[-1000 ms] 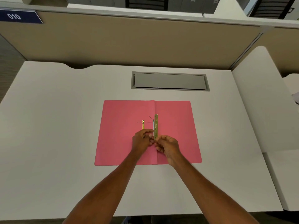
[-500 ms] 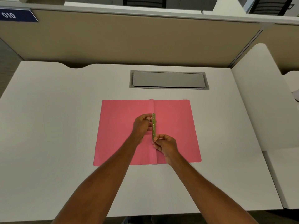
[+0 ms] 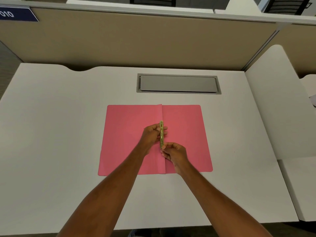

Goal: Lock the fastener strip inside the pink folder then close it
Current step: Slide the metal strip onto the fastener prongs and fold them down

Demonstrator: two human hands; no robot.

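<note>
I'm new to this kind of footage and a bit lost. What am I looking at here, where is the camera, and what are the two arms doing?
There is no machine here: these are a person's two bare arms. The single picture comes from a wide-angle camera worn on the person's head, looking forward and down, so the arms reach in from the bottom edge.

On the white desk a pink folder lies open and flat. Along its centre fold sits a gold metal fastener strip. The left hand pinches the strip around its middle, and the right hand pinches its near end. Whether the strip is locked yet cannot be told from this view.

Behind the folder is a grey hatch set into the desk, then a beige partition wall.
</note>
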